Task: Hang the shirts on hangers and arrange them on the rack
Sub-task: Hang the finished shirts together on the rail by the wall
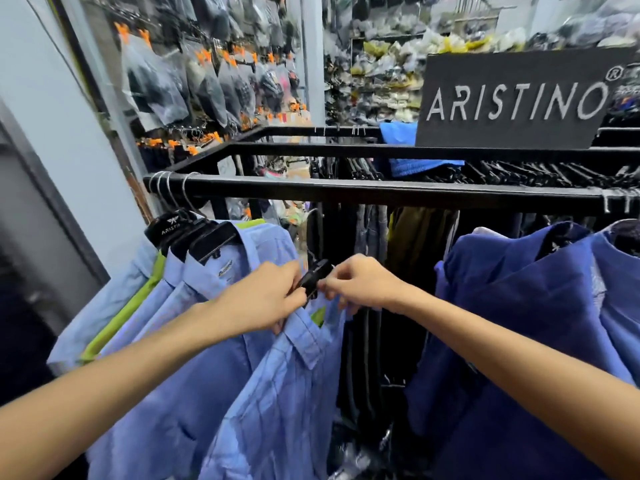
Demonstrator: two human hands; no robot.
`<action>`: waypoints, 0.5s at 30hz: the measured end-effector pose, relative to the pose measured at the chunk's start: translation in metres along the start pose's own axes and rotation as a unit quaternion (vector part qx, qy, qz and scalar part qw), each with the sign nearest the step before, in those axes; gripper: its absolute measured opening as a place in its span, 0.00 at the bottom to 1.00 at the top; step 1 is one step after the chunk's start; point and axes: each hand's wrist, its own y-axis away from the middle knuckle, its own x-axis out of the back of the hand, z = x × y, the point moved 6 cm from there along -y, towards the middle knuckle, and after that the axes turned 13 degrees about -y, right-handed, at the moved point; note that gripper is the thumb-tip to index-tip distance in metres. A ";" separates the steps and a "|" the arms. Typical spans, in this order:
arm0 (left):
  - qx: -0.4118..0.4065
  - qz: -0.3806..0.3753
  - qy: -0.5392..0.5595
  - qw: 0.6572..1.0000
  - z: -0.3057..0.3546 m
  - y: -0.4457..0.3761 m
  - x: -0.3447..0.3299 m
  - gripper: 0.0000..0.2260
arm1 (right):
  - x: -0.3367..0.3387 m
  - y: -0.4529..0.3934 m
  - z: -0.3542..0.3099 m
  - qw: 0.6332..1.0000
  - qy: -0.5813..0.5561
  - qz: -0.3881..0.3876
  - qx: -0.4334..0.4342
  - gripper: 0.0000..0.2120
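Behind your rail you have a black sign (519, 98) lettered ARISTINO, a crumpled blue cloth (401, 133) beside it, plastic bags (162, 81) clipped with orange pegs (122, 31), and blurred shelves (384, 74) of what may be packed goods.

Both arms reach forward — left grip (273, 297) and right grip (360, 284) pinching.

White "ARISTINO®" lettering stands on the black sign (519, 98) atop the rack, and "ARISTINO" on a black hanger (169, 227).
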 end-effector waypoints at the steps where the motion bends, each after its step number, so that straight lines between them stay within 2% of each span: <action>1: 0.015 0.003 -0.003 1.000 -0.002 0.007 0.001 0.09 | -0.011 -0.001 0.000 0.998 -0.047 -0.035 -0.033 0.13; 4: 0.057 0.038 -0.038 0.997 -0.012 0.021 0.020 0.10 | -0.030 -0.004 -0.014 0.971 -0.199 -0.096 -0.089 0.15; 7: 0.091 0.065 -0.029 0.993 -0.022 0.027 0.051 0.09 | -0.031 -0.008 -0.039 0.938 -0.303 -0.135 -0.099 0.15; 11: 0.144 0.060 0.019 0.988 -0.035 0.021 0.077 0.07 | -0.034 -0.018 -0.067 0.931 -0.325 -0.140 -0.087 0.18; 15: 0.158 0.039 0.035 0.986 -0.045 0.004 0.069 0.06 | -0.049 -0.033 -0.070 0.929 -0.337 -0.121 -0.094 0.12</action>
